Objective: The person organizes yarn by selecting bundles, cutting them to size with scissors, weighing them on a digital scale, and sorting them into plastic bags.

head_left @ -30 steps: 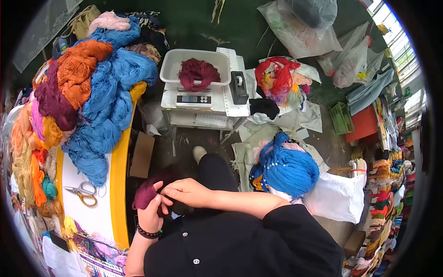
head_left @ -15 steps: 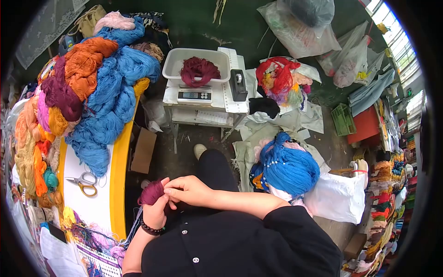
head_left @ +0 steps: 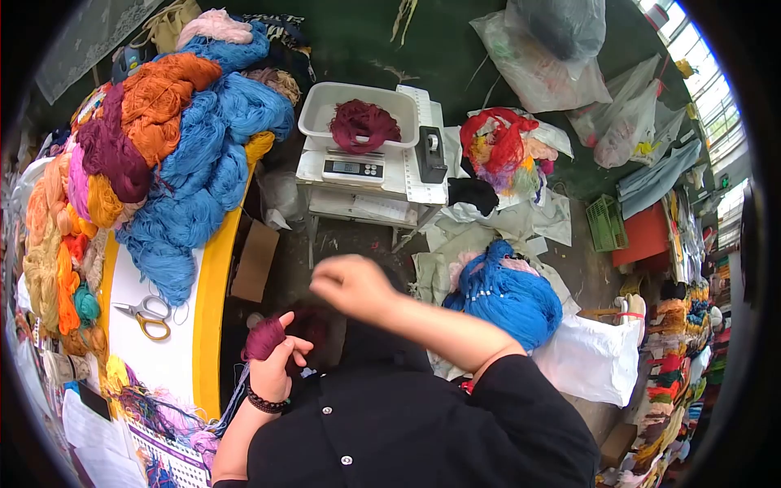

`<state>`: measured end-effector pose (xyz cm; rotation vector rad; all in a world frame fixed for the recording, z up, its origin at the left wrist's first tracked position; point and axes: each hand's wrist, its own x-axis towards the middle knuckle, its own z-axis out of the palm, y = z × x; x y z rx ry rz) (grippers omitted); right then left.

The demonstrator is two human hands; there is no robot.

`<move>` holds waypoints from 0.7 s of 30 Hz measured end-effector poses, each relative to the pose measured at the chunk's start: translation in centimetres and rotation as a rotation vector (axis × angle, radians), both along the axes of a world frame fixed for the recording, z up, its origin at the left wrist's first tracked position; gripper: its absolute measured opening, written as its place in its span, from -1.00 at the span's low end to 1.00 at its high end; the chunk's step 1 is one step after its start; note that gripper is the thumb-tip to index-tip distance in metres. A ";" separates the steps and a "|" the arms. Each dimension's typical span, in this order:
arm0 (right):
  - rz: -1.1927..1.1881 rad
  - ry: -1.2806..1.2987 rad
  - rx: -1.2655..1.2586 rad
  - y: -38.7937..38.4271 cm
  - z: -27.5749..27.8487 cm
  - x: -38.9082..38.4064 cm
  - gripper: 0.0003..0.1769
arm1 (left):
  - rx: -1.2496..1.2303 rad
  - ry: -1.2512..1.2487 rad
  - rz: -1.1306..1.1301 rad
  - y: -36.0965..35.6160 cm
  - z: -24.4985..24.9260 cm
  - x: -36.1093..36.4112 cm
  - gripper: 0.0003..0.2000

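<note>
Here, left hand (head_left: pixel 272 370), holding yarn (head_left: pixel 263 340); right hand (head_left: pixel 351 285) apart

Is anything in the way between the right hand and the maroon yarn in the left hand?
Only fingers of the left hand, along the edge of the maroon yarn towards the right hand; nothing else visible stands between.

Maroon skein (head_left: pixel 366 128) in a plain white tray (head_left: pixel 314 118). Left of the tray: a rust-orange hank (head_left: pixel 163 102), mid-blue yarn (head_left: pixel 203 134) and a plum hank (head_left: pixel 110 150). Nearer the viewer than the tray: a maroon yarn ball (head_left: pixel 263 339), a black shirt (head_left: pixel 407 439) with white buttons (head_left: pixel 327 411), and a white worktop (head_left: pixel 167 366) bordered in yellow. Right of the tray: red yarn (head_left: pixel 506 140), a green crate (head_left: pixel 604 222), and a vivid blue yarn bundle (head_left: pixel 512 302) dotted with white.
</note>
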<state>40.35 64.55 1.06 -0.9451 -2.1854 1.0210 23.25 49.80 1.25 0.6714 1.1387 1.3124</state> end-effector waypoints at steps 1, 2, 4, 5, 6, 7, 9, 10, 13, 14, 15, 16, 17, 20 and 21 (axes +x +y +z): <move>-0.077 -0.051 0.101 3.0 0.3 0.5 -0.71 | -0.005 0.002 0.022 0.2 -0.2 -0.3 -0.62; -0.226 -0.061 0.276 5.6 -0.2 1.1 -0.59 | -0.012 0.005 0.044 0.3 -0.3 -0.5 -0.63; -0.461 -0.149 0.442 11.2 -0.9 2.2 -0.31 | -0.026 0.012 0.075 0.6 -0.8 -0.8 -0.66; -0.527 -0.247 0.510 13.1 0.0 2.3 -0.25 | -0.037 -0.003 0.087 0.8 -1.1 -0.9 -0.67; -0.597 -0.319 0.601 15.5 -1.2 2.4 -0.20 | -0.045 -0.018 0.099 1.0 -1.4 -1.1 -0.68; -0.592 -0.367 0.628 17.2 -1.5 2.5 -0.17 | -0.049 -0.018 0.106 1.3 -1.5 -1.3 -0.68; -0.588 -0.493 0.655 19.8 -2.4 2.5 -0.14 | -0.069 -0.018 0.119 1.7 -1.7 -1.6 -0.71; -0.574 -0.532 0.665 20.7 -2.7 2.3 -0.16 | -0.074 -0.016 0.129 1.9 -1.7 -1.8 -0.71; -0.541 -0.548 0.720 22.4 -3.6 1.7 -0.28 | -0.098 -0.011 0.160 2.5 -2.1 -2.5 -0.72; -0.515 -0.584 0.789 22.8 -3.7 1.6 -0.37 | -0.109 -0.016 0.162 2.5 -2.2 -2.7 -0.72; -0.492 -0.622 0.858 23.1 -3.7 1.5 -0.46 | -0.122 -0.011 0.163 2.5 -2.2 -2.8 -0.72; -0.485 -0.548 0.943 23.5 -3.4 1.4 -0.66 | -0.119 -0.011 0.165 2.5 -2.3 -2.9 -0.72; -0.486 -0.550 0.945 24.0 -3.1 1.4 -0.66 | -0.130 -0.013 0.182 2.5 -2.4 -2.9 -0.73; -0.533 -0.264 0.527 26.2 -0.7 1.2 -0.89 | -0.142 -0.017 0.201 2.3 -2.5 -3.1 -0.74; -0.458 -0.053 0.148 27.7 1.0 1.6 -0.89 | -0.125 -0.036 0.213 2.2 -2.6 -3.3 -0.74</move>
